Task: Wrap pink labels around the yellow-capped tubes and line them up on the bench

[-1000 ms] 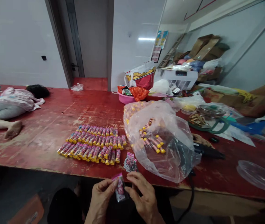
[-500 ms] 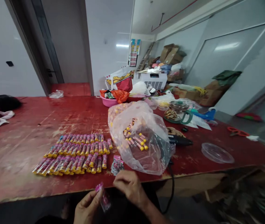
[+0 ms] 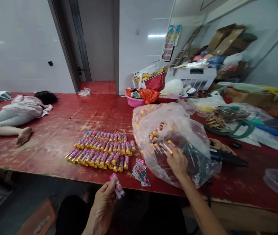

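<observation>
**Left hand point(image 3: 103, 204) holds pink sachet point(image 3: 118, 186); right hand point(image 3: 176, 161) at clear plastic bag point(image 3: 182, 127)**

Left fingers point(image 3: 108, 186) clenched on the sachet, just off the counter's point(image 3: 55, 130) front edge. Right fingers point(image 3: 170, 153) beside yellow-capped tubes point(image 3: 159, 147) in the bag; grip unclear. More tubes point(image 3: 99, 151) lie in rows, loose sachets point(image 3: 140, 171) beside them.

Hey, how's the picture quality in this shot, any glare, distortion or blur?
Head view: a bright light streak glares on the white wall; the wide lens makes the door frame lean; the clear plastic bag shows a soft sheen; the left hand with its pink-printed packet and the right hand look reasonably sharp, without heavy blur.
</observation>
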`<state>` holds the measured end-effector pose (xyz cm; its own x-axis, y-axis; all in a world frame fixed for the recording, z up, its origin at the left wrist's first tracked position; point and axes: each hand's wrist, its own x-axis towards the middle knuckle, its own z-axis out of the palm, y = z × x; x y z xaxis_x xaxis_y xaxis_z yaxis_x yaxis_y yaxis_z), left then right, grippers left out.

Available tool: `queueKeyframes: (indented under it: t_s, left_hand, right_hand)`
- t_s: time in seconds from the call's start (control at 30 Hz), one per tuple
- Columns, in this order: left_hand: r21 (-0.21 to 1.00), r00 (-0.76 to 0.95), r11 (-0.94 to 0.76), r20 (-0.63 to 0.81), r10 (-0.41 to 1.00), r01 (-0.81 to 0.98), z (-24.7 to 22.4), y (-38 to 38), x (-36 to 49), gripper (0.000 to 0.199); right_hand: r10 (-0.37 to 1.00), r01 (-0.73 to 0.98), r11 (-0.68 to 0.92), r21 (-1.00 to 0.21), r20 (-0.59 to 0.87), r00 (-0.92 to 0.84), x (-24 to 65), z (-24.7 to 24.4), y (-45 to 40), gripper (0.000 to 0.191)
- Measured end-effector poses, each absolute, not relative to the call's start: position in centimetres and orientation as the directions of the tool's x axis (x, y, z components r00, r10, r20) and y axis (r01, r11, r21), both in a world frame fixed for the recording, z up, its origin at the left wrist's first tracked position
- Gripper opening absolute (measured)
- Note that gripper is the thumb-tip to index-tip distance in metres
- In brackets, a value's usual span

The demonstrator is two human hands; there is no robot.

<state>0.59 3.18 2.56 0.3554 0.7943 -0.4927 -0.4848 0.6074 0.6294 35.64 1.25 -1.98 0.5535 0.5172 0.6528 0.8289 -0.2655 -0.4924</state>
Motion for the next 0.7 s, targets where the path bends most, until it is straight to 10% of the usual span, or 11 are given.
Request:
queueKeyframes:
  t_s: [0.33,0.7]
  left_hand:
    - [0.585,0.266,0.580,-0.537,0.801,-0.567,4.2,2.9,1.7,0.050]
    - [0.560,0.290,0.593,-0.539,0.791,-0.578,3.9,2.2,1.0,0.054]
  right_hand:
    - [0.708,0.726,0.482,-0.491,0.706,0.008,19.5,2.5,-7.4,0.025]
    - [0.576,0.916,0.401,-0.021,0.783,-0.234,16.3,3.4,-7.5,0.027]
